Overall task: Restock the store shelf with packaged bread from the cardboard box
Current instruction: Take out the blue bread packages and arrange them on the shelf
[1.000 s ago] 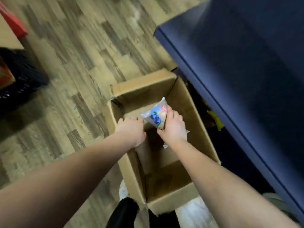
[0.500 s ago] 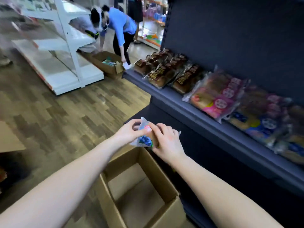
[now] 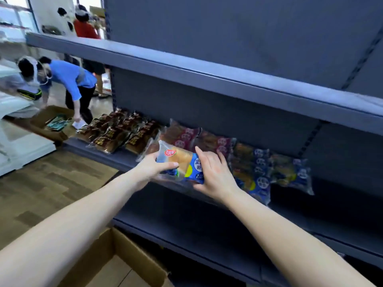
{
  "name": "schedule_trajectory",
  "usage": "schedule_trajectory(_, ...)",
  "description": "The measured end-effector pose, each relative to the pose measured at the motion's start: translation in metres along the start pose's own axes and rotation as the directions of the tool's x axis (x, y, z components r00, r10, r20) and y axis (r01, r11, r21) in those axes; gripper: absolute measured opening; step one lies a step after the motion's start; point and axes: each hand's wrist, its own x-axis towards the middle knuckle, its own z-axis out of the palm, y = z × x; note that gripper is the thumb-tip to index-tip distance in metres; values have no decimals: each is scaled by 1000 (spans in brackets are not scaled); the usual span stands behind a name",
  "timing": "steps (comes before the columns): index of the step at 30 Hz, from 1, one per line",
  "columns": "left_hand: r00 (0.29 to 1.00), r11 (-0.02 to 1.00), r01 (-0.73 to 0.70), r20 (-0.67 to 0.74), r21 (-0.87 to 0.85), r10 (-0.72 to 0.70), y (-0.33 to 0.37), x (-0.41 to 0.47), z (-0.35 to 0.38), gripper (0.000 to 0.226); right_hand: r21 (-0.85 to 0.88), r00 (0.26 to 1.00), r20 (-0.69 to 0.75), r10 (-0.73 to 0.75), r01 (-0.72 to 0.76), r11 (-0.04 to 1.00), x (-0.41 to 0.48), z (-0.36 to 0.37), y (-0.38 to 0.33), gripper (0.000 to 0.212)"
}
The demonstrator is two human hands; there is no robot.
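At far left stands a white rack point(image 3: 24, 146). Beside it a person in blue point(image 3: 70, 79) bends over an open carton point(image 3: 51, 123) on the wood floor point(image 3: 51, 183), and a figure in red point(image 3: 85, 27) shows farther back, blurred. At the bottom left lies the box point(image 3: 128, 253), open at the foot of the dark shelf point(image 3: 116, 157); its inside is mostly out of view.

On the shelf's left end lie brown packs point(image 3: 116, 133), crowded together. The left grip point(image 3: 151, 168) grasps the bread point(image 3: 182, 160) at its left end, with the thumb across the front of the wrapper and the fingers under it. The bread, a clear and blue pack with a red label, is held off the board at the shelf's front edge. It is well above the box and in front of the pink packs point(image 3: 186, 135) that lie flat behind it. The right grip point(image 3: 215, 177) is released: its fingers are spread and nearly straight, the palm is laid against the pack's right end, and the thumb is at the lower edge. To the right, blue packs point(image 3: 257, 170) lean over the shelf's front edge. The board above them is bare, and so is the one below.
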Motion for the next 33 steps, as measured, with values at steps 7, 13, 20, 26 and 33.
schedule_trajectory(7, 995, 993, -54, 91, 104, 45, 41, 60, 149, 45, -191, 979, 125, 161, -136, 972, -56, -79, 130, 104)
schedule_trajectory(13, 970, 916, -237, 127, 323, 206, 48, 84, 257, 41, -364, 943, 105, 316, -259, 895, -125, -117, 205, 99)
schedule_trajectory(20, 908, 103, -392, 367, 914, 203, 6, 92, 293, 73, -495, 820, 203, 536, -386, 778, -199, -115, 254, 94)
schedule_trajectory(26, 949, 57, -297, 288, 953, 132, -22, 100, 307, 72, -426, 792, 325, 516, -365, 828, -197, -67, 261, 91)
schedule_trajectory(33, 905, 40, -297, 269, 954, 329, -40, 104, 312, 65, -423, 692, 380, 614, -460, 781, -178, -35, 263, 86)
